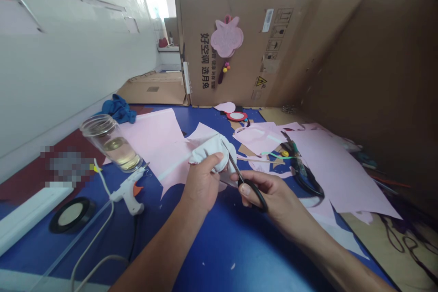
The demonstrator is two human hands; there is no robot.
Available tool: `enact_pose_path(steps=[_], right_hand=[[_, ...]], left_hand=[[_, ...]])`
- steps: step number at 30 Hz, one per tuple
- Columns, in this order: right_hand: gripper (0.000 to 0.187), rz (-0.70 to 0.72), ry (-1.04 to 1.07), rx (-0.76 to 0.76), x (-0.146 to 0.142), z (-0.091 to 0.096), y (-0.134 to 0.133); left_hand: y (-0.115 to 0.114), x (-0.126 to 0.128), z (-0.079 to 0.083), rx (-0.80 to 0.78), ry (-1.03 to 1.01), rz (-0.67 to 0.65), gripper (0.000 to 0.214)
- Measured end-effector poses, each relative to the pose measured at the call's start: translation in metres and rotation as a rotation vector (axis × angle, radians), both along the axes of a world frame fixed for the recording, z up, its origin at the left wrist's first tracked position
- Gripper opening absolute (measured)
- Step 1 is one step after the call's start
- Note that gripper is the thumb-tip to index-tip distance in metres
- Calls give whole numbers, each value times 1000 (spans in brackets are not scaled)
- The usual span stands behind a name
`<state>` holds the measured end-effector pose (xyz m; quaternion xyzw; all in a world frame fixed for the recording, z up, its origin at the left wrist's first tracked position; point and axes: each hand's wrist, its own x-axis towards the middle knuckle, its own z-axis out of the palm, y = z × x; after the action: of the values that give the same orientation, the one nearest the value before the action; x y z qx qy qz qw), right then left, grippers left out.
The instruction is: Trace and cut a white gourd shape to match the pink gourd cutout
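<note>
My left hand (205,180) is closed around a pale bluish-white piece (209,148), perhaps fabric or paper, with a dark reddish edge at its left. The thumb presses on top of it. My right hand (262,194) grips black-handled scissors (255,191), whose blades reach up to the right side of the pale piece. Part of the lower blade is hidden behind my fingers and the piece. Pink sheets (171,155) lie under and behind my left hand. Right of my right hand rest black-handled pliers (303,169).
A glue gun (129,194) with trailing cords, a roll of black tape (71,214) and a glass jar of yellowish liquid (118,146) stand at left. A cardboard box wall (253,59) rises behind, with a pink ornament (227,39) hanging on it. Blue cloth (119,108) lies far left.
</note>
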<state>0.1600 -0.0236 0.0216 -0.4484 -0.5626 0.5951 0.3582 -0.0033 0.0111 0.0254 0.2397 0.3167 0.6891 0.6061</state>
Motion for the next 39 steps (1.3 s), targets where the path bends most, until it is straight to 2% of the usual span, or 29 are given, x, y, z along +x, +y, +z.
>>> enact_pose_path(steps=[11, 27, 39], right_hand=[[55, 5, 10, -9, 2, -4, 0], [59, -14, -33, 8, -2, 0, 1], [47, 18, 12, -12, 1, -6, 1]], left_hand=[[0, -1, -1, -4, -12, 2, 24], [-1, -1, 0, 6, -5, 7, 27], [-2, 0, 0, 11, -32, 1, 22]])
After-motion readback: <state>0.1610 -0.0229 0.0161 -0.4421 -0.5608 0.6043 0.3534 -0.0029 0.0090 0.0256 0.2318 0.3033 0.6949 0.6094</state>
